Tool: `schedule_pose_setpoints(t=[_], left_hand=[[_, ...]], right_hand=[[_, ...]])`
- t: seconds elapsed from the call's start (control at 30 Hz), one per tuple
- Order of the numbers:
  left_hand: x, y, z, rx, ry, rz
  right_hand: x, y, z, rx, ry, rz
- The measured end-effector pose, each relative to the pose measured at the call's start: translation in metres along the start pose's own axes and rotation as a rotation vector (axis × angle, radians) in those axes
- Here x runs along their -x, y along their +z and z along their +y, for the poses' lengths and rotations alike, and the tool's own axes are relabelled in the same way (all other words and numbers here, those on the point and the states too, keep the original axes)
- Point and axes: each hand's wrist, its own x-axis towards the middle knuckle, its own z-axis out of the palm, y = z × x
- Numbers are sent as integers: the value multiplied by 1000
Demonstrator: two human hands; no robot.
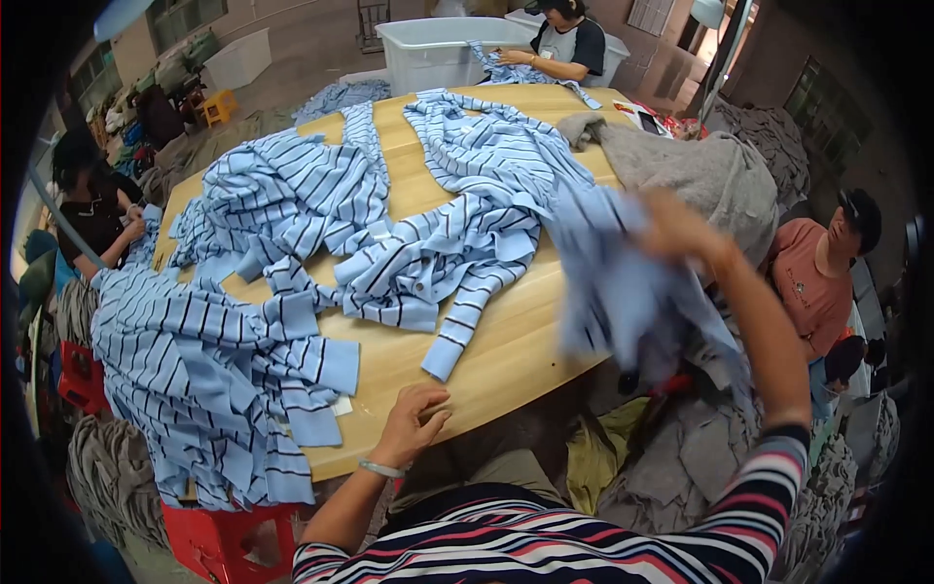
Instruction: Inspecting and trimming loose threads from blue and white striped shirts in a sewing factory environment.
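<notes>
My right hand [681,232], blurred with motion, is raised at the right and grips a light blue striped garment [623,292] that hangs off the table's right edge. My left hand [413,423] rests with curled fingers on the near edge of the wooden table [496,360], holding nothing, just below a striped sleeve cuff [443,358]. A heap of blue striped shirts [457,243] lies spread across the middle of the table. Another heap [214,380] drapes over the near left edge.
Grey fabric [700,170] is piled at the table's right, and more [700,457] lies below it. Three other people sit around: far side [569,44], left [92,209], right [817,273]. White tubs [438,49] stand behind. Red stools [224,540] sit at the near left.
</notes>
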Motion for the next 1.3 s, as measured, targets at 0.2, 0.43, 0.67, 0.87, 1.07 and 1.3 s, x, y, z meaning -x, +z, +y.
schedule_pose_setpoints(t=[0.2, 0.43, 0.67, 0.87, 1.07, 1.3], left_hand=[[-18, -2, 25, 10, -32, 33], [-90, -45, 43, -583, 124, 88], [-205, -37, -9, -862, -20, -46], [-137, 5, 9, -780, 341, -138], [-59, -15, 16, -868, 335, -34], [-46, -46, 40, -796, 182, -76]], right_hand=[[-199, -123, -106, -434, -546, 1605], [-154, 154, -30, -249, 69, -126], [-88, 260, -15, -359, 157, 277], [-12, 226, -25, -528, 306, -106], [41, 193, 12, -331, 201, -180], [-13, 78, 170, -320, 447, 478]])
